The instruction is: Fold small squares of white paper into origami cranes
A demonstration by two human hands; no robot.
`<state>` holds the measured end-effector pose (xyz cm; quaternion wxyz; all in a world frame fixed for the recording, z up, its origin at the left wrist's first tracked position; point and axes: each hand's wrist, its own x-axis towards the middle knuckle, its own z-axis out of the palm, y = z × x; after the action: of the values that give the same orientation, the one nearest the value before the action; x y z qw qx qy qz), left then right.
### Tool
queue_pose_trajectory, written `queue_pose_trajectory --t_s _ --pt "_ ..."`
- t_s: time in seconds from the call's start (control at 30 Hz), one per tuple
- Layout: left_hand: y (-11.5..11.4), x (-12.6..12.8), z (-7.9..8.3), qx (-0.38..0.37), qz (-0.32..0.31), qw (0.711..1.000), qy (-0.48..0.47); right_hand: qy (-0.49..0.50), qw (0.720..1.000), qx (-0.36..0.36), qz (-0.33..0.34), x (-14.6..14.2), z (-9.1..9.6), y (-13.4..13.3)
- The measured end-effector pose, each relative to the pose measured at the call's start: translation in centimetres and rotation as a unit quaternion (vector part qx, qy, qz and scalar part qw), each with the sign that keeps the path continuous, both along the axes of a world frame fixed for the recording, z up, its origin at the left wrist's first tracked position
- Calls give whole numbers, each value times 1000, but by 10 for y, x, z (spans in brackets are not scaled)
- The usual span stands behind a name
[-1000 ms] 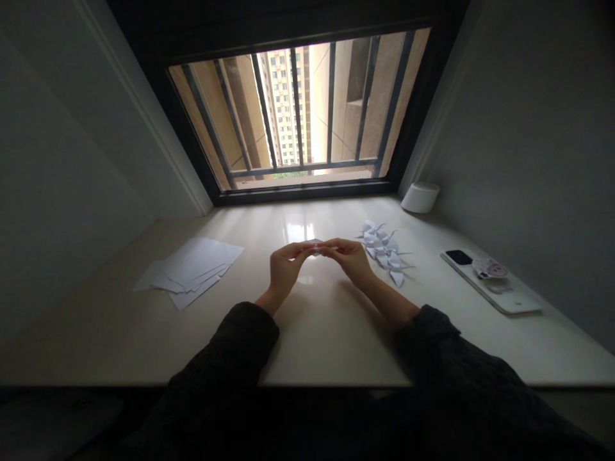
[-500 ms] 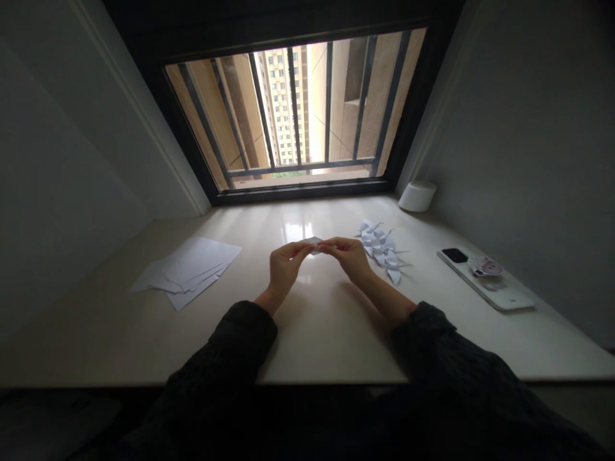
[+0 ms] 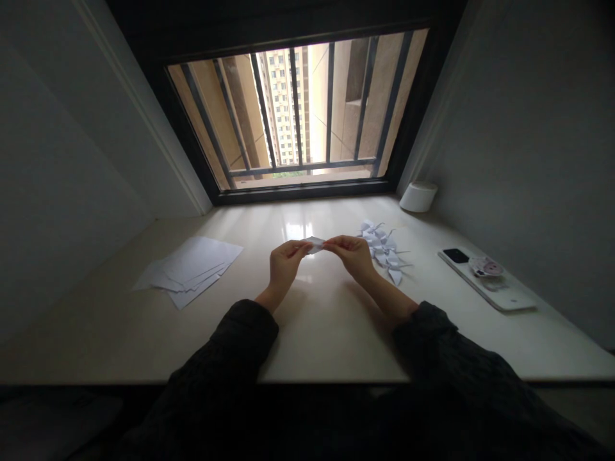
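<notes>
Both hands are raised just above the middle of the worktop, pinching a small piece of folded white paper (image 3: 314, 244) between them. The left hand (image 3: 286, 266) holds one end and the right hand (image 3: 353, 255) the other, their fingertips closed on the paper and nearly meeting. The paper is a narrow, pointed, creased shape, and its exact folds are too small to make out.

Just right of the right hand, toward the back edge of the worktop (image 3: 327, 333), lies a loose heap of white origami cranes (image 3: 384, 251). Left of the hands sits a fanned stack of white paper sheets (image 3: 192, 269). Near the right edge, a phone (image 3: 480, 278) lies in a white case, with a dark camera block and a round pink-and-white cartoon sticker (image 3: 486, 266); no writing on it can be read. A white cylindrical container (image 3: 418, 196) stands in the back right corner, beneath a barred window (image 3: 293, 109).
</notes>
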<state>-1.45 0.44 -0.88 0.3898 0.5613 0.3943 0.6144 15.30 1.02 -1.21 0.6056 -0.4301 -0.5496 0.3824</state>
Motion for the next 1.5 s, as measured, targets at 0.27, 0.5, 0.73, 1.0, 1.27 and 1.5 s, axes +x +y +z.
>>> queue_pose_trajectory --t_s 0.27,0.5,0.73,1.0,1.27,1.5 --pt "-1 1 0 2 -31 999 -42 48 998 -4 33 0 2 0" --pt "-1 2 -1 -25 -18 998 -46 9 1000 17 -2 1 0 0" --pt "-2 2 5 -42 -33 997 -57 55 998 -23 15 -1 2 -1" --pt "-5 -2 6 4 -47 999 -28 113 990 -54 57 -1 5 1" --pt "-3 -5 5 24 -53 998 -10 152 982 -82 77 1 -1 4" --pt "-4 -4 10 -1 -61 998 -31 135 983 -88 88 3 0 6"
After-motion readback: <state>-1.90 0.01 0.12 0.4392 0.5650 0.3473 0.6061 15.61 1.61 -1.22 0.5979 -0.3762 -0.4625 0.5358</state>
